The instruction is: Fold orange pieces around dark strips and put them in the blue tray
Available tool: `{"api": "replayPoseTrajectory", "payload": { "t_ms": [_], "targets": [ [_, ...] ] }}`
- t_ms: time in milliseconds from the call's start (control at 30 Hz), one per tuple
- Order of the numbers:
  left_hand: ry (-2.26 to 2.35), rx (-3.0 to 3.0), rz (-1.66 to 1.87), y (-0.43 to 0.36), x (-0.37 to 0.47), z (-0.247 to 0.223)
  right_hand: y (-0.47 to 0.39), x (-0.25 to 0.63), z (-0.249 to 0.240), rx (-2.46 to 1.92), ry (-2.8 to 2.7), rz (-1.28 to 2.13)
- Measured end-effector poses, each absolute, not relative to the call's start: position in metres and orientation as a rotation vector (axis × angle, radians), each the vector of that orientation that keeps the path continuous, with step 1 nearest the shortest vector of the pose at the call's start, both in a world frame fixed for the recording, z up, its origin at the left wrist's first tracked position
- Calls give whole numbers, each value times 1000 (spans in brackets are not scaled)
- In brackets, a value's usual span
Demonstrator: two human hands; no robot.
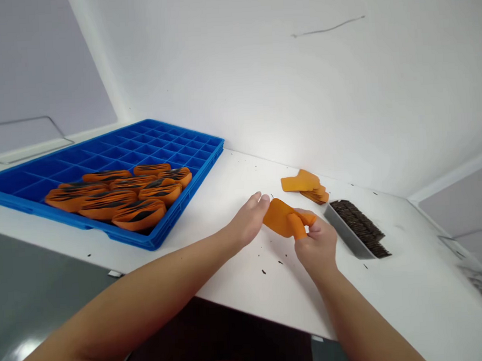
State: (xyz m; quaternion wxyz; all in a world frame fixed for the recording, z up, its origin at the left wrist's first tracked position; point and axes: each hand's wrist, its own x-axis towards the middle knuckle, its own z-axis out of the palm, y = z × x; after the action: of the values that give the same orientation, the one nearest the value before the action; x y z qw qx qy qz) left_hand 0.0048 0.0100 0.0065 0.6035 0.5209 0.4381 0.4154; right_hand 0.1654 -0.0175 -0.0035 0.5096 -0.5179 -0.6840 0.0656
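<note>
My right hand, with orange covers on its thumb and a finger, pinches a flat orange piece over the white table. At the piece's left edge is my left hand, its thumb raised and its other fingers partly hidden; it seems to grip that edge. Beyond my hands lies a small fanned stack of similar orange pieces. To the right of my right hand, a grey open box holds rows of thin dark brown strips.
A blue divided tray stands at the left; several orange bundles with dark layers fill its near cells. Dark crumbs are scattered on the white table. A white wall rises behind.
</note>
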Motion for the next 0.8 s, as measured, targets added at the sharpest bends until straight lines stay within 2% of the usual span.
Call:
{"api": "replayPoseTrajectory", "payload": {
  "t_ms": [167, 367, 567, 800],
  "targets": [
    [993, 1484, 1085, 5, 5, 2, -21, 166, -8, -1379, -1418, 393],
    [782, 2116, 1490, 0, 6, 3, -25, 160, -2, -1335, -1444, 423],
    [755, 2466, 1598, 5, 1, 3, -27, 160, 1, -1346, -1425, 490],
    [804, 2767, 1778, 11, -2, 7, -22, 167, -9, -1244, -1252, 857]
  ]
}}
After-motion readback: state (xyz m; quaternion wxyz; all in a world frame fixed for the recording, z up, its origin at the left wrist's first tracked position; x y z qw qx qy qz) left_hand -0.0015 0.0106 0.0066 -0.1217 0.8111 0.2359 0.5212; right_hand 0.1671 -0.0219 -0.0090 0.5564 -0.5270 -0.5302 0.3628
